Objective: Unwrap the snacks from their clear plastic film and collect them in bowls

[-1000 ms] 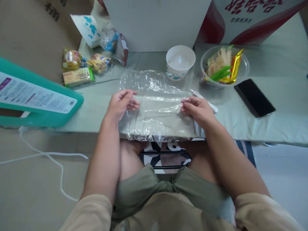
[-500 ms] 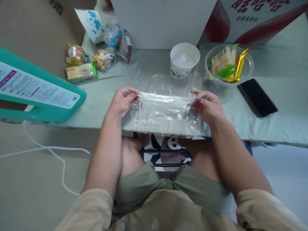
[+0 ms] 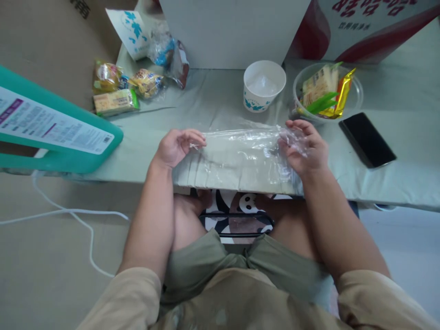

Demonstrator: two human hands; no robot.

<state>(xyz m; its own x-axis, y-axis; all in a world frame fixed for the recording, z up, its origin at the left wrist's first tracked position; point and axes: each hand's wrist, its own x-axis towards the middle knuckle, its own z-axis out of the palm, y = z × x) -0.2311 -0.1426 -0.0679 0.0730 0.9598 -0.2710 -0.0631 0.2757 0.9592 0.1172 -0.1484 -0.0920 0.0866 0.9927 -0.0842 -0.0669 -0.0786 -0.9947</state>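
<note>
A sheet of clear plastic wrap [image 3: 237,156] is stretched between both my hands at the near edge of the table [image 3: 378,183]. My left hand [image 3: 177,146] pinches the wrap's left end between thumb and fingers. My right hand [image 3: 304,146] grips the right end, with wrap bunched over its fingers. The sheet is folded into a narrow band and hangs down over the table's front edge. A white paper cup [image 3: 264,85] stands just behind the wrap.
A clear bowl [image 3: 326,91] with snack packets sits at the back right, a black phone [image 3: 367,139] beside it. Wrapped snacks [image 3: 118,89] lie at the back left. A teal board [image 3: 51,133] overhangs the left edge. A white box [image 3: 233,32] stands behind.
The wrap lay spread flat on the table; both hands have lifted and folded it into a narrower band, and my right hand has moved right and away from me.
</note>
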